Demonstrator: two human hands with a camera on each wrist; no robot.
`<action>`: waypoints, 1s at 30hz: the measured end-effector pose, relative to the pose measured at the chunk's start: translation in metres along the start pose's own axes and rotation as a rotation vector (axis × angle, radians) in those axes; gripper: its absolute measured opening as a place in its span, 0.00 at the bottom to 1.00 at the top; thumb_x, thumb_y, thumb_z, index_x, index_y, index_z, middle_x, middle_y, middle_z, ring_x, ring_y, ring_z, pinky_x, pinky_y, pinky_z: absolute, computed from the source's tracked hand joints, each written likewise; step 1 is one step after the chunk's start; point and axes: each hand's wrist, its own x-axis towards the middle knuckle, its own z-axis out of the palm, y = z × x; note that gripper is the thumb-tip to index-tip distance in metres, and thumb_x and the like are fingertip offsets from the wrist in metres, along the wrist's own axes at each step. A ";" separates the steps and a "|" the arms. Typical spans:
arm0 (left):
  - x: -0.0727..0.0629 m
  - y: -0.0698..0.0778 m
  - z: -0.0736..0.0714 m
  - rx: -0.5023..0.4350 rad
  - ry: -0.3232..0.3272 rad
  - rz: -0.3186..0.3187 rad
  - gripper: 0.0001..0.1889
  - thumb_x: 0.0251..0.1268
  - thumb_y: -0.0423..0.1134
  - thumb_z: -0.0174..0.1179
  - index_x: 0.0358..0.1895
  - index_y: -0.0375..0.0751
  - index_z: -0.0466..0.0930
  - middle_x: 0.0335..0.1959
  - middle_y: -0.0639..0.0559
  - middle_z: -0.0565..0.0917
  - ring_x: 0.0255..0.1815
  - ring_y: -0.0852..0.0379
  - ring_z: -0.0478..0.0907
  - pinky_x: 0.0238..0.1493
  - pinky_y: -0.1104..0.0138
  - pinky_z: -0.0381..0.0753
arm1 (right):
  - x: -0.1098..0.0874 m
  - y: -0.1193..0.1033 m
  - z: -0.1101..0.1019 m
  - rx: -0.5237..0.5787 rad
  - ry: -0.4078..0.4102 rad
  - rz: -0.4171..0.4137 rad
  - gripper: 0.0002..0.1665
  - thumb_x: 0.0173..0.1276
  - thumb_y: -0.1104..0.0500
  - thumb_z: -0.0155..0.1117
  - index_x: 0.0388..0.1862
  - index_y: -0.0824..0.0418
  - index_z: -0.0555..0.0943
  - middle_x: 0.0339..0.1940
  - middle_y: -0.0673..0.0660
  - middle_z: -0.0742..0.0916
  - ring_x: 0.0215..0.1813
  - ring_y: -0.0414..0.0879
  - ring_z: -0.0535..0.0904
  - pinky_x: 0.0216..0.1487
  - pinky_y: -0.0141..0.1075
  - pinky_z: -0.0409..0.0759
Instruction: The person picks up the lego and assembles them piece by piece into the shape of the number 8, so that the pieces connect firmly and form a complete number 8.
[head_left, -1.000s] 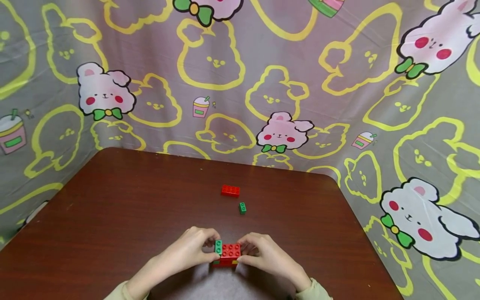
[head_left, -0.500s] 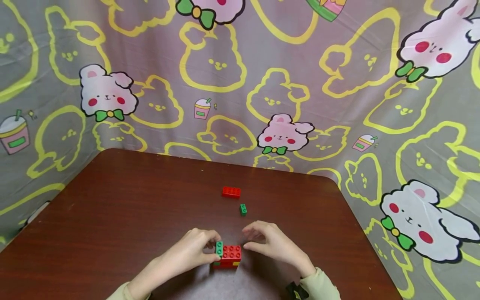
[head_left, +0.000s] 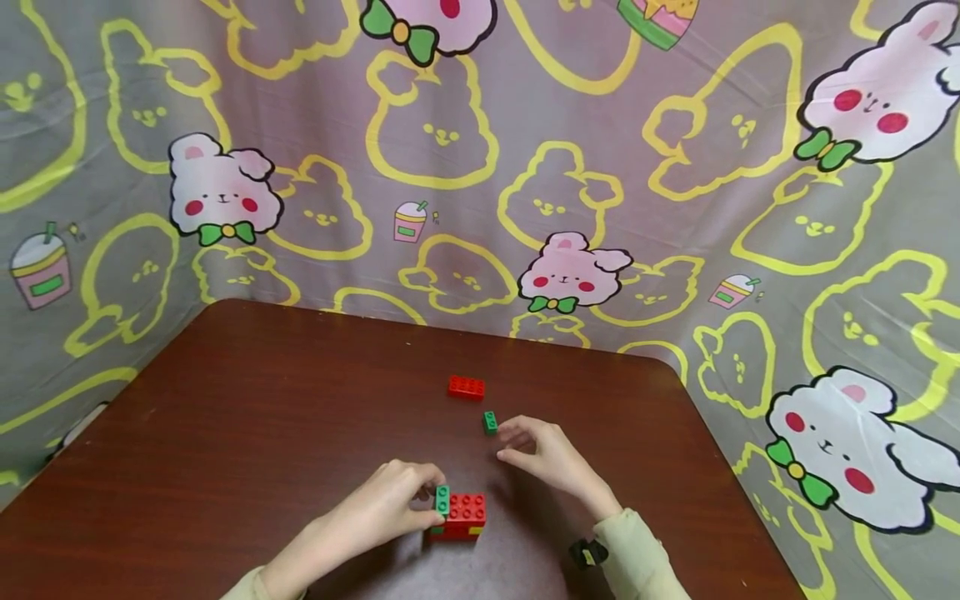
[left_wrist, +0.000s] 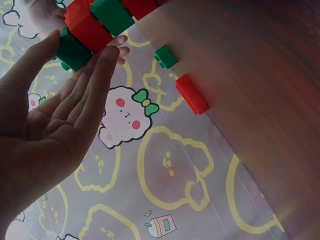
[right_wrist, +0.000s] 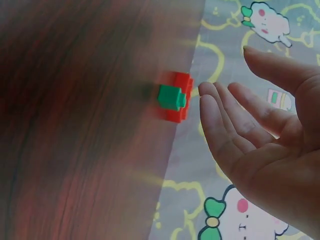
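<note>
A stack of toy building bricks (head_left: 467,507) stands near the front of the table, mostly red, with green and yellow bits in its lower layer. On its top left end sits a green two-stud brick (head_left: 442,500). My left hand (head_left: 393,500) pinches that green brick between thumb and fingers; the left wrist view shows the green brick (left_wrist: 74,50) between them at the stack's end. My right hand (head_left: 546,454) holds nothing, its thumb and fingers spread apart. Its fingertips are close beside a loose green two-stud brick (head_left: 490,422), also facing it in the right wrist view.
Just behind the loose green brick lies a red eight-stud brick (head_left: 466,387). The brown wooden table (head_left: 300,400) is bordered at the back and sides by a cartoon-printed curtain (head_left: 450,208).
My right hand has let go of the stack's right end and moved forward and right to the loose green brick. The left hand keeps its pinch on the stack.
</note>
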 end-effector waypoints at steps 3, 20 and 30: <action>-0.001 0.001 0.000 0.010 0.003 0.000 0.13 0.52 0.38 0.75 0.39 0.38 0.83 0.33 0.53 0.88 0.32 0.63 0.82 0.33 0.75 0.80 | 0.004 0.005 0.001 0.002 0.023 0.008 0.21 0.65 0.53 0.70 0.53 0.62 0.81 0.46 0.60 0.89 0.46 0.46 0.86 0.49 0.37 0.84; 0.000 0.003 0.001 0.034 0.000 0.000 0.13 0.51 0.38 0.75 0.38 0.40 0.83 0.32 0.54 0.87 0.32 0.64 0.82 0.32 0.76 0.79 | 0.023 0.023 0.006 0.013 0.056 0.094 0.23 0.64 0.55 0.71 0.54 0.63 0.79 0.47 0.60 0.88 0.46 0.49 0.86 0.47 0.35 0.84; 0.000 0.002 0.001 0.044 -0.006 -0.003 0.14 0.51 0.39 0.76 0.39 0.39 0.83 0.32 0.53 0.87 0.32 0.63 0.83 0.32 0.76 0.79 | 0.033 0.024 0.005 0.008 0.033 0.135 0.24 0.63 0.57 0.72 0.55 0.66 0.79 0.47 0.61 0.88 0.46 0.51 0.86 0.47 0.40 0.85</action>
